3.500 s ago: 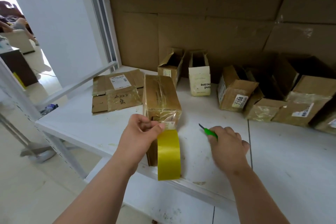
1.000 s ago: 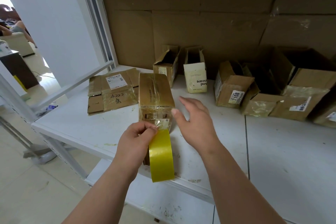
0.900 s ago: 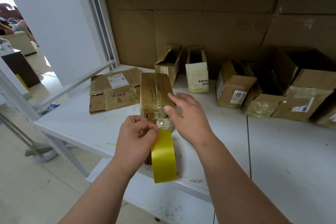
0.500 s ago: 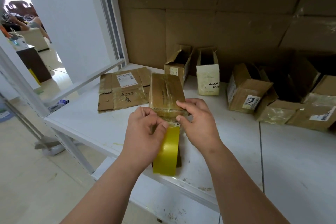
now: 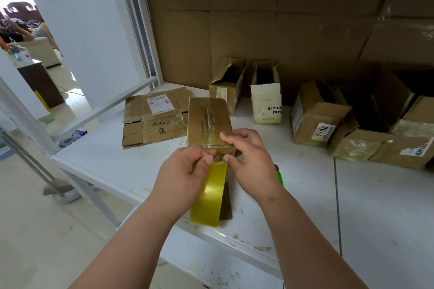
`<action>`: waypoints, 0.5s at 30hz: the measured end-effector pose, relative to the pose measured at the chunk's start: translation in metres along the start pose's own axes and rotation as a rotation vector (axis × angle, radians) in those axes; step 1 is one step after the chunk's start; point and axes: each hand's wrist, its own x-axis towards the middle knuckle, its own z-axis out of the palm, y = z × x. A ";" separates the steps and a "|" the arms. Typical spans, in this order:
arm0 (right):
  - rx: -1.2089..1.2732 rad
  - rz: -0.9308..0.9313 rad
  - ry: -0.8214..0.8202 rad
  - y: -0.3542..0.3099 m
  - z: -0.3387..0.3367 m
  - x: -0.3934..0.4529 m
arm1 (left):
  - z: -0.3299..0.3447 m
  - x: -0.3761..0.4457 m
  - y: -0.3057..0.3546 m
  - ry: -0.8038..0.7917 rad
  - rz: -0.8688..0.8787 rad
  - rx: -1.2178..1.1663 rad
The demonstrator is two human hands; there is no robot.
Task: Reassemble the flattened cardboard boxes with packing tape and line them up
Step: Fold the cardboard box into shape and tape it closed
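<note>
A tall brown cardboard box (image 5: 209, 122) wrapped in clear tape stands upright near the front of the white shelf (image 5: 387, 213). My left hand (image 5: 185, 176) grips a yellow roll of packing tape (image 5: 209, 197) just in front of the box. My right hand (image 5: 251, 162) pinches the near top edge of the box, fingers over the top face and thumb on the front. A green utility knife (image 5: 279, 177) lies on the shelf, mostly hidden behind my right wrist.
Flattened cardboard boxes (image 5: 152, 117) lie to the left of the tall box. Several open assembled boxes (image 5: 317, 112) stand in a row along the back against a cardboard wall. The shelf's front edge runs under my forearms, with floor beyond on the left.
My right hand left the green knife lying on the shelf and came over to the box's top edge. My left hand kept the tape roll at the box's front.
</note>
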 end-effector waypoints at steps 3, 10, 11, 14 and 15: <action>0.016 0.003 -0.033 -0.003 0.000 -0.001 | -0.002 -0.004 -0.004 0.046 -0.136 -0.088; 0.045 0.098 -0.047 -0.012 0.003 -0.021 | -0.004 -0.013 0.000 0.218 -0.330 -0.351; 0.117 0.137 0.040 -0.015 0.006 -0.027 | -0.003 -0.014 0.001 0.255 -0.355 -0.347; 0.245 0.079 0.229 -0.020 0.017 -0.048 | -0.001 -0.016 0.004 0.348 -0.390 -0.368; 0.243 0.024 0.214 -0.023 0.019 -0.055 | 0.000 -0.017 0.007 0.371 -0.386 -0.390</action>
